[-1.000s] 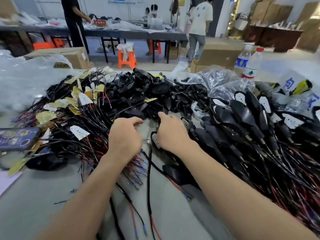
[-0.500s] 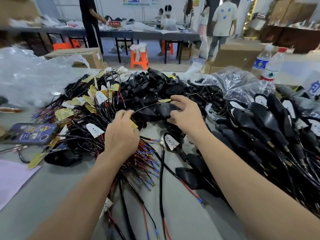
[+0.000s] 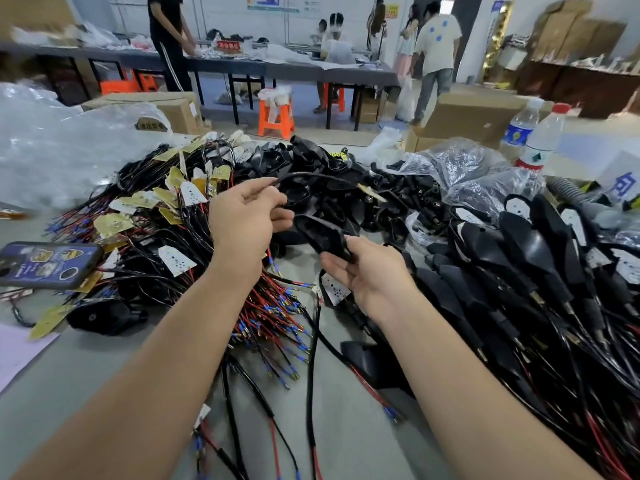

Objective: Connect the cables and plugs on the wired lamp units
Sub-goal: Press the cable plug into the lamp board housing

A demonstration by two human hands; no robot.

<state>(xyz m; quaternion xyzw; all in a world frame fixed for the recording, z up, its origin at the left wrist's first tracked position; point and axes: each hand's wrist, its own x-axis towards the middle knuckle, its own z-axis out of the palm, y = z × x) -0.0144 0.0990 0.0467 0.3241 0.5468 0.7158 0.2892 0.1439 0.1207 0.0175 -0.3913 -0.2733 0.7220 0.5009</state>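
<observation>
While held above the table's centre, black lamp housing: near end clamped in right hand's curled fingers. Black cable: pinched by left hand, just left. Risk: cable's far end may snag the housing pile and jerk loose.

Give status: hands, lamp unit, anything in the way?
Left hand pinching black cable. Right hand gripping black lamp housing above the table. Connection not visible. Loose wire pile crowds underneath.

The phone is cut off at the left edge. The left hand hides the end of the cable it pinches.
</observation>
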